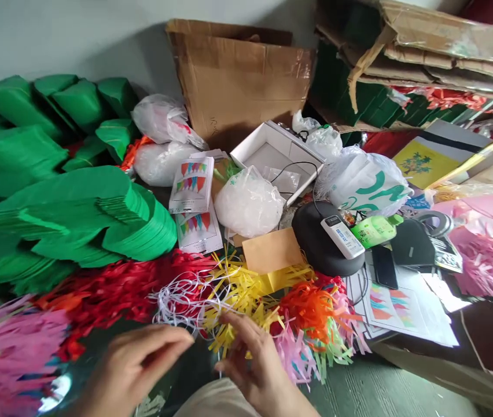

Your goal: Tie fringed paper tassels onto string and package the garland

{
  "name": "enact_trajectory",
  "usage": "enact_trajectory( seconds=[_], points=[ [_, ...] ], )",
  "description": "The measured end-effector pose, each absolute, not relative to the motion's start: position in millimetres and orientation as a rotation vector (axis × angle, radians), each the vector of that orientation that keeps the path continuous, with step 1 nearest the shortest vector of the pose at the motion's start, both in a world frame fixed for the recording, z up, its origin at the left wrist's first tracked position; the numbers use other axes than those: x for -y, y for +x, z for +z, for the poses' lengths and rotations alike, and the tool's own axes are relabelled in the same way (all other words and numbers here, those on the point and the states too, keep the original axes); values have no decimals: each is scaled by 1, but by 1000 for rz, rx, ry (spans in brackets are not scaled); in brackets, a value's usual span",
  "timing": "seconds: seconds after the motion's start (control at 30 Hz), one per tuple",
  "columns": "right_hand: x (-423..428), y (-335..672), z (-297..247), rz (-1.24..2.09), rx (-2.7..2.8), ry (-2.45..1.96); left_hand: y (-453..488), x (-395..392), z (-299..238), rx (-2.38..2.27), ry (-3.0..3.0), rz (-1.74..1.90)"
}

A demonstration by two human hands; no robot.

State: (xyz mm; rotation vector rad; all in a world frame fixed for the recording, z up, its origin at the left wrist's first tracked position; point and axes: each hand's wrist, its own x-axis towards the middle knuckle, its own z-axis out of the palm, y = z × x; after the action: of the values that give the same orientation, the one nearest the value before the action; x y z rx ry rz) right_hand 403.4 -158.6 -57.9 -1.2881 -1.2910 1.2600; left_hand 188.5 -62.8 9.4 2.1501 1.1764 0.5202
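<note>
My left hand (140,359) is at the lower left, its thumb and fingertips pressed together in a pinch; anything between them is too small to make out. Just beyond the fingertips lies a loose tangle of thin white string (181,298). My right hand (257,362) is curled, with its thumb and fingers apart, over the near edge of the yellow paper tassels (246,289); it grips nothing that I can see. Orange paper tassels (309,304) and pink paper strips (296,350) lie to its right. Red paper strips (116,284) spread behind my left hand.
Stacks of green cut sheets (81,202) fill the left. Behind the tassels are printed cards (192,185), a white plastic bag (250,202), an open white box (281,142) and a large carton (242,87). A black phone (384,266) and a green bottle (374,230) are at right.
</note>
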Motion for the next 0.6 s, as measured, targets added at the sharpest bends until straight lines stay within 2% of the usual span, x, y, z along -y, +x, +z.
enact_trajectory(
  seconds=[0.07, 0.13, 0.33, 0.5, 0.6],
  points=[
    [160, 400, -52, 1459, 1082, -1068, 222, 72, 4, -953, 2157, 381],
    [163, 402, -52, 1510, 911, -1047, 245, 77, 1, -887, 2123, 341],
    [178, 422, -65, 1156, 962, -1382, 281, 61, -30, -884, 2027, 199],
    [180, 427, -73, 1132, 1113, -1428, 329, -3, -110, -1326, 2036, 641],
    [178, 428, -84, 1076, 1183, -1442, 353, -31, -143, -1317, 2022, 670]
  ],
)
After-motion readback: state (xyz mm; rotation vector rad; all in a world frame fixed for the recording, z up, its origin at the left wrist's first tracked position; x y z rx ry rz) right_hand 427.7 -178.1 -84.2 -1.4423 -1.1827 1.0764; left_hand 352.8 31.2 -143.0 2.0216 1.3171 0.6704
